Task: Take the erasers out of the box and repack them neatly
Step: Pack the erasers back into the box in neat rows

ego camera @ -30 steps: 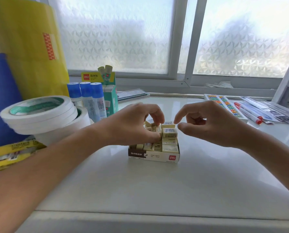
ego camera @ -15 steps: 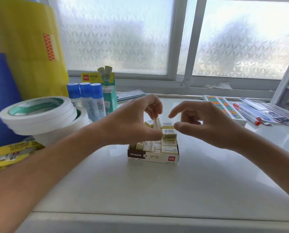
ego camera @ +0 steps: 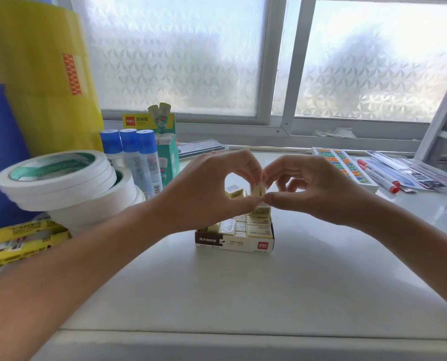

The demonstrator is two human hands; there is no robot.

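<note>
We pinch one small eraser (ego camera: pixel 258 190) between thumb and forefinger of our left hand (ego camera: pixel 206 191), and the fingertips of our right hand (ego camera: pixel 318 190) close on its right edge, so both hands clamp the same piece above the box (ego camera: pixel 234 243). The eraser is a pale cream block with rounded corners and a matt face; it stands on edge, its long axis roughly upright, though our fingers hide much of it. Directly below lies the open cardboard box, low and rectangular, its long side running left to right, with a brown and cream printed front and a red logo at the near right corner. More erasers (ego camera: pixel 246 225) fill it in uneven rows, some flat, some tilted, and one (ego camera: pixel 234 191) sticks up at the far end. The box rests on a smooth, glossy white table (ego camera: pixel 243 295). To the left stand stacked rolls of white tape (ego camera: pixel 58 175) and blue-capped glue sticks (ego camera: pixel 136 155). At far right lie red-capped markers (ego camera: pixel 381 175).
</note>
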